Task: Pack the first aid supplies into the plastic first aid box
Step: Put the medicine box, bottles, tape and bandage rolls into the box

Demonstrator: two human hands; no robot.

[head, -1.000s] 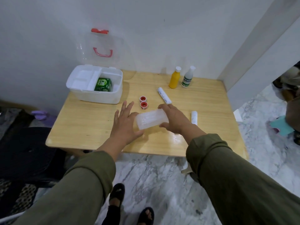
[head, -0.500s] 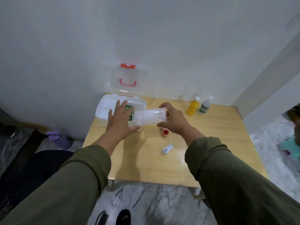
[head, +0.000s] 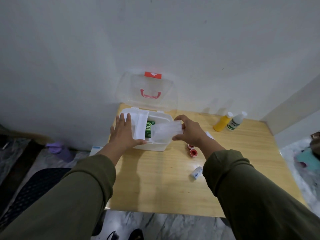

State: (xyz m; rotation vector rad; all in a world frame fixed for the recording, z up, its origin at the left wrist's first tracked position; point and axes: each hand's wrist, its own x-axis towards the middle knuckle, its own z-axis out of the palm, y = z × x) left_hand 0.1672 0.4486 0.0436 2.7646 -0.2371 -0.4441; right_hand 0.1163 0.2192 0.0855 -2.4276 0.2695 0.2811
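The white plastic first aid box (head: 152, 147) stands open at the table's back left, its clear lid (head: 150, 90) leaning on the wall. A green carton (head: 148, 129) lies inside beside a white inner tray (head: 140, 126). My right hand (head: 190, 131) grips a translucent plastic case (head: 166, 132), tilted down into the box's right compartment. My left hand (head: 123, 134) lies flat with straight fingers on the box's left side. Two red-rimmed tape rolls (head: 191, 149), a small white roll (head: 196, 172), a yellow bottle (head: 221, 122) and a white bottle (head: 235, 121) stand on the table.
The wooden table (head: 164, 187) sits in a corner, walls behind and to the right. A white tube (head: 210, 135) peeks out behind my right wrist. A black chair (head: 31, 191) is at the lower left; marble floor lies beyond the front edge.
Both hands carried the translucent case from the table's middle to the box. My left hand let go of it and now rests on the box; the case tips into the box.
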